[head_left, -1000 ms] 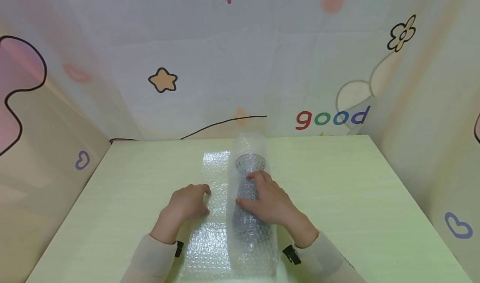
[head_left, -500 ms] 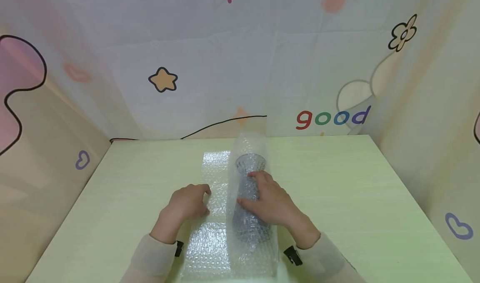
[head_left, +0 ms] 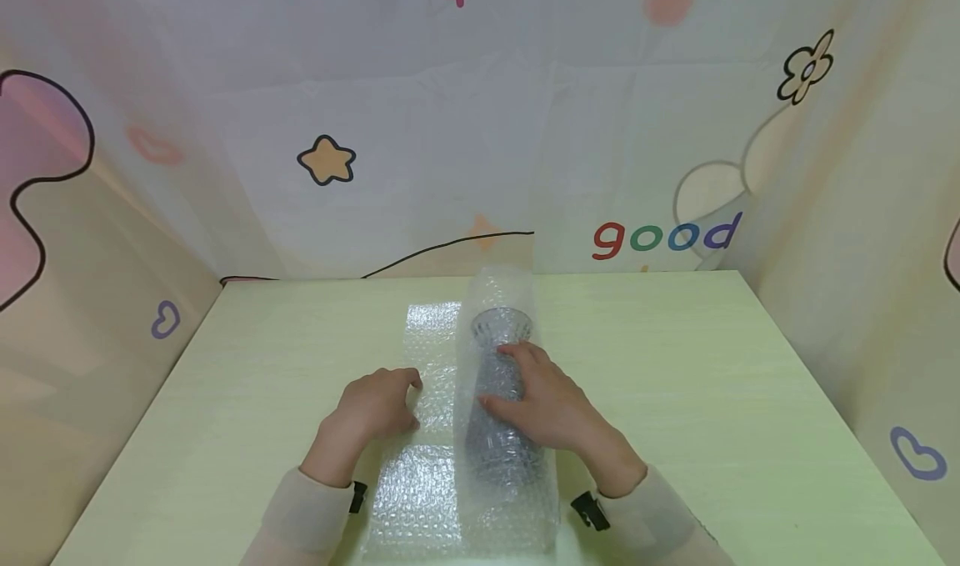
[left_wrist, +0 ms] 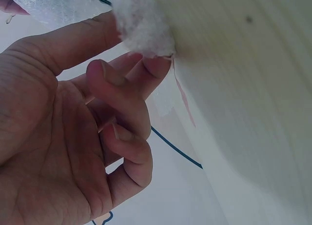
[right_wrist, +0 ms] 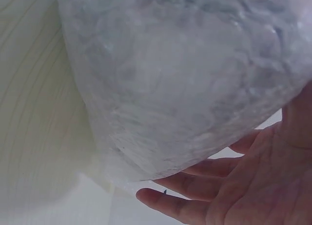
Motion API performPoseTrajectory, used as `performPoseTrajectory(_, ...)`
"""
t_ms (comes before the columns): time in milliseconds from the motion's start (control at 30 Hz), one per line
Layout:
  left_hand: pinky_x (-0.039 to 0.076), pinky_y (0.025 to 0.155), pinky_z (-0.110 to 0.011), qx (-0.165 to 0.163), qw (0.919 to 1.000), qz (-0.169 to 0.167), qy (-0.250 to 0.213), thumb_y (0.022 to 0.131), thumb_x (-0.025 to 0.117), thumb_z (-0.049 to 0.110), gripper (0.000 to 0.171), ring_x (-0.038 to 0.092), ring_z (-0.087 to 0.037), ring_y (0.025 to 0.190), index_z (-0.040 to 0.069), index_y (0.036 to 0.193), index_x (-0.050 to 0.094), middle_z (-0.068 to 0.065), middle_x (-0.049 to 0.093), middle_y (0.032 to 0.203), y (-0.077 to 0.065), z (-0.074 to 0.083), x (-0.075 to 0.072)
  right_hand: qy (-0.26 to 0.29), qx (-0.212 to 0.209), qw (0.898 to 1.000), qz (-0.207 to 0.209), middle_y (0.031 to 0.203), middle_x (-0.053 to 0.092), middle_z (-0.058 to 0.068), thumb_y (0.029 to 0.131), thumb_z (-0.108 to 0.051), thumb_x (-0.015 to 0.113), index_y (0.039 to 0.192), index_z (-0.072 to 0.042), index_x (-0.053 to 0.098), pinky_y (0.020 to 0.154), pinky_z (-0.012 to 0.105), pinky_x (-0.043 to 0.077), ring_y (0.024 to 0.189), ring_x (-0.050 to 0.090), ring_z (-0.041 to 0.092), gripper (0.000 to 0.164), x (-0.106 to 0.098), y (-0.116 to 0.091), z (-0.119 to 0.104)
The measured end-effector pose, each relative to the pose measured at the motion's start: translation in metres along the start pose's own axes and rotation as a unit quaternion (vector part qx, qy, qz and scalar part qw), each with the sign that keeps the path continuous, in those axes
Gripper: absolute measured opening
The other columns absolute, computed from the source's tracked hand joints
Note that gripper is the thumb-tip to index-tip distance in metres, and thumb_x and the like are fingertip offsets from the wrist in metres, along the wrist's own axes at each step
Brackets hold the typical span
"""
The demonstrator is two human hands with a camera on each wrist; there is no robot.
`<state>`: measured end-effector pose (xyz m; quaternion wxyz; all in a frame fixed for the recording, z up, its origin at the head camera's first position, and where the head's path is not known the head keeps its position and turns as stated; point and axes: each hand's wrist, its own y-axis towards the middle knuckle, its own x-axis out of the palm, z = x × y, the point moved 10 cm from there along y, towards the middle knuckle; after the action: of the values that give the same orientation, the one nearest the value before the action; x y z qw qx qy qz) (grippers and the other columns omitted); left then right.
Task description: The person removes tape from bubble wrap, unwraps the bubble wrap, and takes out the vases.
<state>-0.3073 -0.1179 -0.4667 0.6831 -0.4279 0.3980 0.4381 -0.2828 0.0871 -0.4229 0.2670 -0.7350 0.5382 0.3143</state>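
A glass vase (head_left: 495, 458) with a flared, patterned rim lies lengthwise under a layer of bubble wrap (head_left: 412, 499), rim toward the back. My right hand (head_left: 551, 399) grips the covered vase from its right side, thumb and fingers spread over the wrap. In the right wrist view its fingers (right_wrist: 197, 186) run along the underside of the wrapped bulk. At the left edge of the flat wrap, my left hand (head_left: 375, 405) pinches the sheet. The left wrist view shows the wrap's edge (left_wrist: 144, 27) between thumb and forefinger, the other fingers loosely bent.
The pale green tabletop (head_left: 712, 383) extends to both sides of the wrap. A printed curtain (head_left: 420, 99) hangs behind the table and along both sides. Each wrist carries a black clip (head_left: 590, 511) near the sleeve.
My right hand has shifted slightly to the right, its thumb sliding a little with it across the wrapped vase. My left hand has stayed in place.
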Motion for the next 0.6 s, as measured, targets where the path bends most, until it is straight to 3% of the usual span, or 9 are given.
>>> performPoseTrajectory(600, 0.052, 0.067, -0.04, 0.0, 1.0, 0.0, -0.002, 0.079, 0.089, 0.018, 0.051, 0.07, -0.028, 0.097, 0.013, 0.126, 0.068, -0.01, 0.076, 0.114, -0.0007, -0.0002, 0.0002, 0.024, 0.004, 1.0, -0.009, 0.165, 0.036, 0.013, 0.096, -0.043, 0.068, 0.157, -0.016, 0.04, 0.112, 0.063, 0.042, 0.146, 0.045, 0.039, 0.071, -0.0031, -0.0035, 0.0052)
